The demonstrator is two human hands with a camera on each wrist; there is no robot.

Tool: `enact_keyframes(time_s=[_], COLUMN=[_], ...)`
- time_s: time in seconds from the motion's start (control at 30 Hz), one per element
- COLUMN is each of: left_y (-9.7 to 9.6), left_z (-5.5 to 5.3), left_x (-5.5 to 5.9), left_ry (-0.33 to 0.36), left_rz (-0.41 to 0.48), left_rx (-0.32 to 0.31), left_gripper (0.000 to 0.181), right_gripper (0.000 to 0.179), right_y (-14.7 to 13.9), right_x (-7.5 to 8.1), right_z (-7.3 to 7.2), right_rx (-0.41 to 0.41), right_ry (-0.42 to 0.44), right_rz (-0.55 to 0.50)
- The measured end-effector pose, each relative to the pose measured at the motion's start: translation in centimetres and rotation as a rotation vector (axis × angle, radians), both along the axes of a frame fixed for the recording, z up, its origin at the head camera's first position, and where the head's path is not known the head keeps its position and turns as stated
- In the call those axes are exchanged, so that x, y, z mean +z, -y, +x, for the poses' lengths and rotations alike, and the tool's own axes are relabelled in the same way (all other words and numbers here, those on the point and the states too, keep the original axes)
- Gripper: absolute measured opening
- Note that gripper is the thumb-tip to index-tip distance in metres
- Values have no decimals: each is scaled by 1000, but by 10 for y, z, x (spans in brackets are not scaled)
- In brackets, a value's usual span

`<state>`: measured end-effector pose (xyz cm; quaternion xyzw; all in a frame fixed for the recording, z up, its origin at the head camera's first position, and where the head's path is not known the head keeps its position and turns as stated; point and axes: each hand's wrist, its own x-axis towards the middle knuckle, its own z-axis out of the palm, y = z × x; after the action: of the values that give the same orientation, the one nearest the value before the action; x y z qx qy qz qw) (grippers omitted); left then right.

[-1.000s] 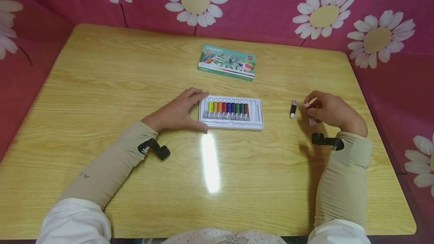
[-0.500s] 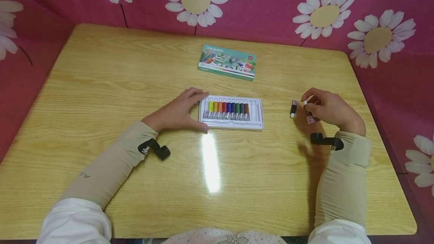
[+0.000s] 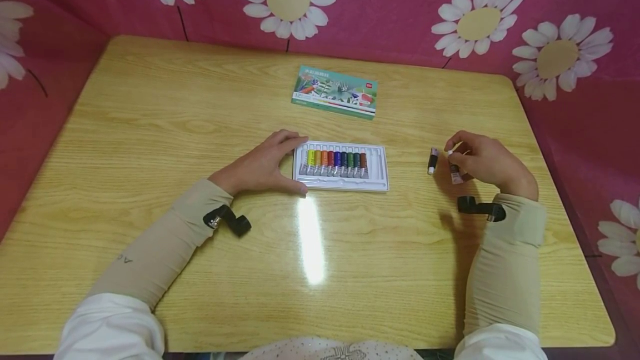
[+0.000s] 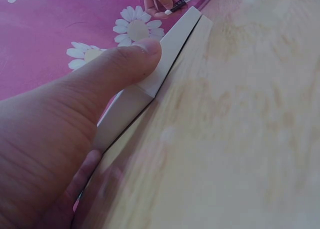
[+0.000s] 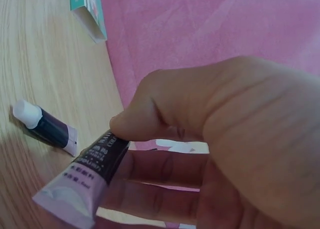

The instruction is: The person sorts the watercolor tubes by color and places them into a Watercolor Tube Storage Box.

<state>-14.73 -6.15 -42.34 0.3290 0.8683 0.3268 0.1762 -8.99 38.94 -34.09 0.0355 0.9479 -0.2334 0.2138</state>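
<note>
My left hand (image 3: 262, 166) holds the left end of a white plastic paint tray (image 3: 345, 183), thumb at its near corner and fingers at the far one. In the left wrist view the thumb (image 4: 142, 59) presses against the tray's side wall. Several small paint tubes (image 3: 337, 163), yellow through red, blue, green and brown, lie in a row in the tray; slots at its right end hold none. Well right of it, my right hand (image 3: 490, 163) pinches a black-labelled paint tube (image 5: 100, 161) between thumb and fingers, white cap away from me in the head view.
Another dark paint tube (image 3: 432, 161) with a white cap lies on the wooden table (image 3: 240, 293), just left of my right hand. Behind the tray is a flat green paint box (image 3: 335, 92). A pink flowered cloth (image 3: 380, 10) stands behind the table.
My right hand has shifted slightly left, and the paint tube it pinches shows more fully and is turned a little. My left hand and the tray have stayed put.
</note>
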Motion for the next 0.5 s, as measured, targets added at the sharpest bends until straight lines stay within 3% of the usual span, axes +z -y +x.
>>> enact_keyframes(time_s=[0.5], left_y=[0], left_z=[-1], left_x=[-1], left_ry=[-3], left_rz=[-1], left_rx=[-4], left_gripper=[115], right_gripper=[29], right_y=[1], right_x=[-1], right_z=[1], right_rx=[-23], right_ry=[18], right_rz=[-45])
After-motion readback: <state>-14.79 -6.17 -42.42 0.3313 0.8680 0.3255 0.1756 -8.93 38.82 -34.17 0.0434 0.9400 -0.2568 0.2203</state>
